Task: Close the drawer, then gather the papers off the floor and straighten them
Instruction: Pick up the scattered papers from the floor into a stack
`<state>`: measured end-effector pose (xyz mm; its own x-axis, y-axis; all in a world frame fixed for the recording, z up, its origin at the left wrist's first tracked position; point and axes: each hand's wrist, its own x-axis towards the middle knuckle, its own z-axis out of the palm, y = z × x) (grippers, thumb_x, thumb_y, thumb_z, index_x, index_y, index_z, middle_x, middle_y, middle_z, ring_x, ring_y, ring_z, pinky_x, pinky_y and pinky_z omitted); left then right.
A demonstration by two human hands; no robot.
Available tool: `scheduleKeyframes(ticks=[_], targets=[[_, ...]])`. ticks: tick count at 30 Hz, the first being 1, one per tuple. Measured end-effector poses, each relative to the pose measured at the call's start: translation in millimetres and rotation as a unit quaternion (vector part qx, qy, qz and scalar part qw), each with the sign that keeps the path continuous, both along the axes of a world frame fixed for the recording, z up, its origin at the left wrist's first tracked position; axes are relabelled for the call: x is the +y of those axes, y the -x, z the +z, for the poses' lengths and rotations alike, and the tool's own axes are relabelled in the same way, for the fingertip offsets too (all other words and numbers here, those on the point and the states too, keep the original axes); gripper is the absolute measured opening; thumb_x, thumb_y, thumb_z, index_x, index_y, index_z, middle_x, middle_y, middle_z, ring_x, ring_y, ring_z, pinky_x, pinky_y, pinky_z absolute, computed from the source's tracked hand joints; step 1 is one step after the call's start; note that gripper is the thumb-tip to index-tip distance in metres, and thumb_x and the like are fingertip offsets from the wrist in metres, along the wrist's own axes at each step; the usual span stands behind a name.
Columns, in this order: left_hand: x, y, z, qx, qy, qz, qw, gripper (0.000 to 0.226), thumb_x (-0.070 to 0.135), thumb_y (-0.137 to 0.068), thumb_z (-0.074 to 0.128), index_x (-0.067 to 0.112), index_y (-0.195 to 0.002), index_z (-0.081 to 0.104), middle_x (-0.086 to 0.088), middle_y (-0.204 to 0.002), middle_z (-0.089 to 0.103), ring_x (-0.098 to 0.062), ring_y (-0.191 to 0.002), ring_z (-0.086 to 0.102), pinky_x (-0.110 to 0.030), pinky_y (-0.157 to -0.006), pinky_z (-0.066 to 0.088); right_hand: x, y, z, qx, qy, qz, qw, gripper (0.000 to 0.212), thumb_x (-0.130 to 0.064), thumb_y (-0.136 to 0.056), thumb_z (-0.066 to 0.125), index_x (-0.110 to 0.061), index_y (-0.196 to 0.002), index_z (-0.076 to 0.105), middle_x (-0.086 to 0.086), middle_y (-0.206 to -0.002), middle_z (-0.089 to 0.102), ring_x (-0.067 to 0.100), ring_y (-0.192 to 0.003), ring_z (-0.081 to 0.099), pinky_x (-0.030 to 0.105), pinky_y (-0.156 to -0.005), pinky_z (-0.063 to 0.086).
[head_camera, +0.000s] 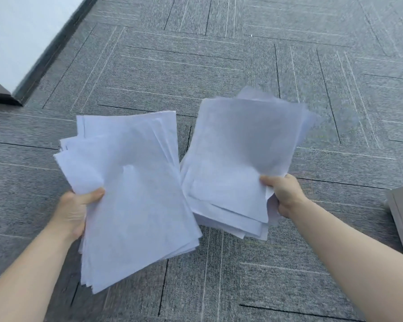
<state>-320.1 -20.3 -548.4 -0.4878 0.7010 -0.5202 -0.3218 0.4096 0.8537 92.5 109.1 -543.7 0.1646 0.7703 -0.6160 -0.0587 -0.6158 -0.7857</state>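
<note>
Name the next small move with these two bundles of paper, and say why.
Probably lay the right stack onto the left stack: the left hand and right hand each grip a ragged, fanned bundle above the carpet, so they must merge before squaring.

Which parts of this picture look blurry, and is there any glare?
Head view: the far edges of the right-hand stack are smeared as if moving, while the left-hand stack is sharper; both hands, left hand and right hand, read clearly; lighting is soft and even, no glare; carpet lines bow slightly from the wide lens.
</note>
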Motion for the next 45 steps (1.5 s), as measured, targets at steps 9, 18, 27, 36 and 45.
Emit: scheduleKeyframes(ticks=[9, 18, 27, 36, 45], targets=[[52, -72, -1, 0.009, -0.056, -0.087, 0.995, 0.048, -0.013, -0.077, 0.064, 0.002, -0.122, 0.059, -0.015, -0.117, 0.069, -0.032, -0.100, 0.068, -0.046, -0.087, 0.055, -8, 29, 11, 0.085, 0.046, 0.118, 0.988, 0.017, 0.010, -0.085, 0.063, -0.001, -0.096, 0.069, 0.008, -0.079, 0.077, 0.024, -0.067, 0.073, 0.047, -0.082, 0.060], [62, -91, -1, 0.007, -0.050, -0.057, 0.997, 0.039, -0.003, -0.074, 0.072, 0.004, -0.111, 0.062, -0.016, -0.111, 0.069, -0.031, -0.096, 0.065, -0.051, -0.094, 0.051, -10, 31, 15, 0.121, 0.047, 0.159, 0.979, 0.017, 0.007, -0.082, 0.067, -0.001, -0.095, 0.074, 0.014, -0.092, 0.078, 0.027, -0.076, 0.075, 0.042, -0.076, 0.062], [57, -101, -5, -0.060, -0.015, -0.078, 0.995, 0.027, -0.004, -0.081, 0.066, 0.012, -0.102, 0.066, -0.006, -0.102, 0.074, -0.029, -0.096, 0.069, -0.045, -0.093, 0.052, -9, 36, 16, 0.109, 0.030, 0.238, 0.965, 0.011, -0.004, -0.087, 0.068, -0.006, -0.095, 0.076, 0.016, -0.101, 0.077, 0.029, -0.087, 0.075, 0.044, -0.083, 0.061], [71, -117, 17, -0.004, -0.088, -0.067, 0.994, 0.027, -0.007, -0.080, 0.067, 0.018, -0.090, 0.070, 0.008, -0.080, 0.077, -0.008, -0.074, 0.073, -0.021, -0.060, 0.056, 8, 43, 25, 0.071, -0.062, 0.183, 0.979, 0.029, -0.028, -0.085, 0.072, -0.011, -0.109, 0.071, 0.007, -0.102, 0.077, 0.020, -0.092, 0.075, 0.034, -0.079, 0.057], [94, -123, 51, -0.001, -0.093, -0.077, 0.993, 0.026, -0.005, -0.078, 0.070, 0.017, -0.092, 0.068, 0.007, -0.083, 0.077, -0.011, -0.080, 0.074, -0.024, -0.065, 0.058, 22, 50, 44, 0.036, -0.148, 0.103, 0.983, 0.018, 0.009, -0.079, 0.072, -0.009, -0.080, 0.073, -0.001, -0.073, 0.076, 0.017, -0.069, 0.073, 0.036, -0.071, 0.062]])
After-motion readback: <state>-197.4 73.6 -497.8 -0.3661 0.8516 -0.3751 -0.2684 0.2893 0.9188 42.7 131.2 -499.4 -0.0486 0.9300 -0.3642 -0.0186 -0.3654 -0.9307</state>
